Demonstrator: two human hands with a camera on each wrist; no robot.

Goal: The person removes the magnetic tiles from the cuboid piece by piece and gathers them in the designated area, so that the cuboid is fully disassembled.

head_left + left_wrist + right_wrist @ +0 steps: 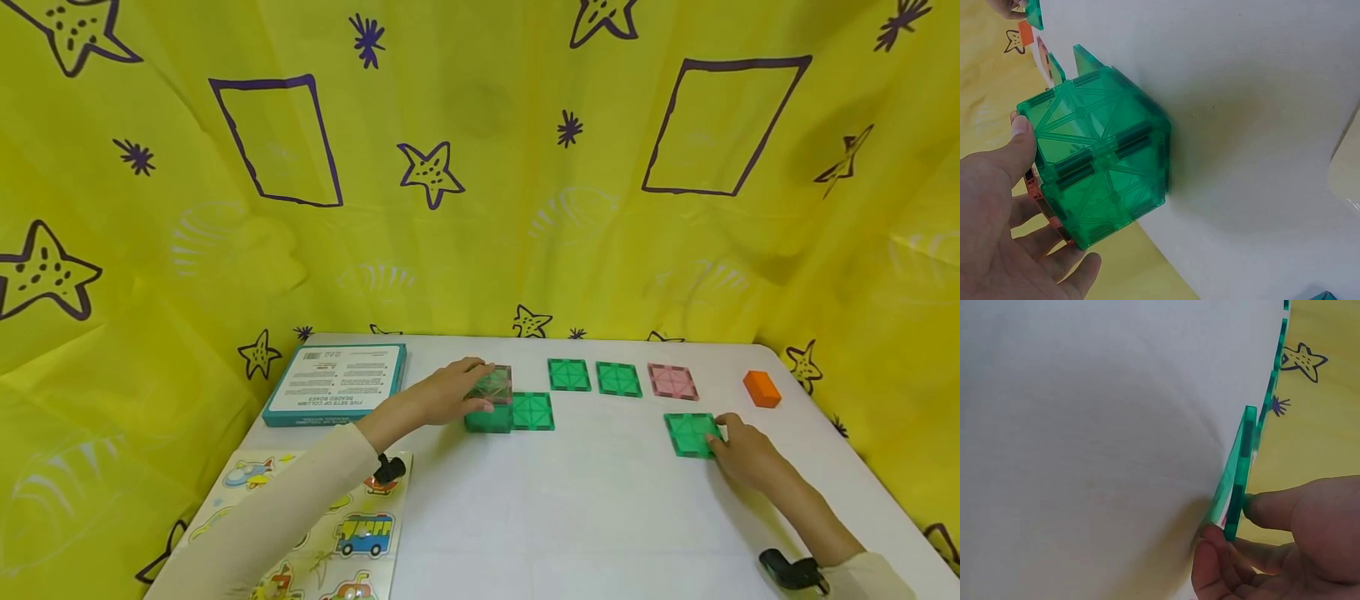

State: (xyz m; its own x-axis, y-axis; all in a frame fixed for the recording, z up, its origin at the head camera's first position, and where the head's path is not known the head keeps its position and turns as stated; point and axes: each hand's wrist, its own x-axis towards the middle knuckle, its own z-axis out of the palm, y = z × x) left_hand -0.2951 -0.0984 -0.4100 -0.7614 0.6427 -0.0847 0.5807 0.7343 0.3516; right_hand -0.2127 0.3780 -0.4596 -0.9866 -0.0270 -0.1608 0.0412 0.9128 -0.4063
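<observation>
Green cube (pixel 487 420) on left-centre of table (pixel 570 508), pink tile (pixel 502 387) on top. Left hand (pixel 450 395) grips cube from above, thumb on near top edge, fingers spread apart round the pink side. Flat green tile (pixel 533 412) just beside cube, on its right. White tabletop stretches wide between cube and right hand (pixel 744 452); the far edge runs behind the tiles, corners rounded.

Right hand pinches one edge of another green tile (pixel 684 435), thumb one side, fingers other; tile tilted in right wrist view, can't tell if fully off table.

Materials: translucent plastic, square frames, ribs crossing from the middle; cube faces glossy, dark strips along edges. Two green squares (pixel 569 375) and a pink square (pixel 672 382) lie in a row near far edge, apart. Orange block (pixel 762 389) near right edge, opaque. Teal-edged box (pixel 335 379) left, printed; picture puzzle board (pixel 398 500) below it. Yellow cloth (pixel 480 267) behind, creased, dark star outlines.
</observation>
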